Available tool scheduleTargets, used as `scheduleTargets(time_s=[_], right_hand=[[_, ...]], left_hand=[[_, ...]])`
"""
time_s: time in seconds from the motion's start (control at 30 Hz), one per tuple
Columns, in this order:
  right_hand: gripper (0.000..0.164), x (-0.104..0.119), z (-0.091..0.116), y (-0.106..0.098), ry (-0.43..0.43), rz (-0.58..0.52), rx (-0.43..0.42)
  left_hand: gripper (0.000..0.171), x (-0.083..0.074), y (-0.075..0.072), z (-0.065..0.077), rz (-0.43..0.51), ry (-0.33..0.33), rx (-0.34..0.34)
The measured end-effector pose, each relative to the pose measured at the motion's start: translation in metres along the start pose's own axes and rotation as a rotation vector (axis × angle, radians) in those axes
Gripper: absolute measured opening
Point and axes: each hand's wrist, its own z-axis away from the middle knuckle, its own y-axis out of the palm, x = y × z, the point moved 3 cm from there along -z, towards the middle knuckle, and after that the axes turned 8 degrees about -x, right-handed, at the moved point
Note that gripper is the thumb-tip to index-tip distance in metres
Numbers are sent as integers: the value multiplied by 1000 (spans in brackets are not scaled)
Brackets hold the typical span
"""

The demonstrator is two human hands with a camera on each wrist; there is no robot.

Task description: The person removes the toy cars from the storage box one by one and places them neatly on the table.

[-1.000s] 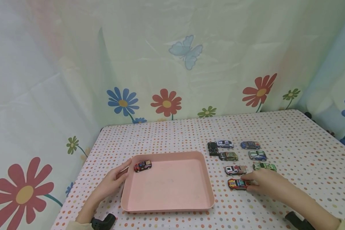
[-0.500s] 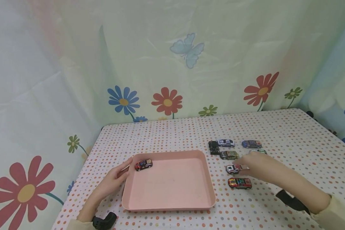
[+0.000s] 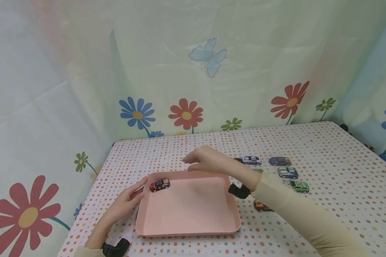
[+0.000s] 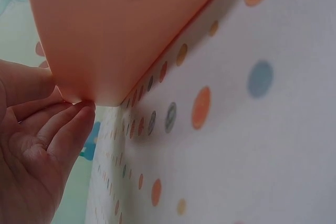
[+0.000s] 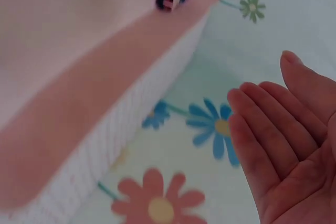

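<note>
My left hand (image 3: 127,200) touches the outer left side of the shallow pink tray (image 3: 188,233), its fingers fairly straight. In the left wrist view, fingertips (image 4: 84,109) meet the tray's corner from outside. My right hand (image 3: 209,159) hovers around the tray's far rim, palm facing left, fingers extended. The right wrist view shows that palm (image 5: 294,156) holding nothing. Inside the tray's far left corner sits a red and black toy car (image 3: 159,185). Right of the tray are a white-blue toy car (image 3: 252,160), a green one (image 3: 300,186) and a red-yellow one (image 3: 260,205), partly covered by my right sleeve.
A blue toy car (image 3: 280,161) and a blue-white one (image 3: 287,173) stand farther right. The right forearm hides other cars. Dotted cloth (image 3: 173,151) covers the table, and a flowered curtain (image 3: 244,89) hangs behind it.
My right hand has left the toy cars and swept left to the tray's far rim, passing over the white-red car. The left hand has stayed at the tray.
</note>
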Motion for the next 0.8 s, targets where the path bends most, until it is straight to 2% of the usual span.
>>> scheduleTargets(time_s=[0.13,0.4,0.47,0.7,0.8], right_hand=[[23,8,-24,36,-77,-16,18],[10,12,-52,86,-62,135,70],[8,13,-55,94,-40,178,79],[33,19,-60,111,-11,265,94],[27,21,-61,114,-16,309,64]], left_hand=[[50,0,1,-1,1,8,10],[50,-1,3,-3,10,10,23],[50,0,3,-2,13,6,22],[51,0,1,0,10,-4,12],[51,1,0,0,9,2,10]])
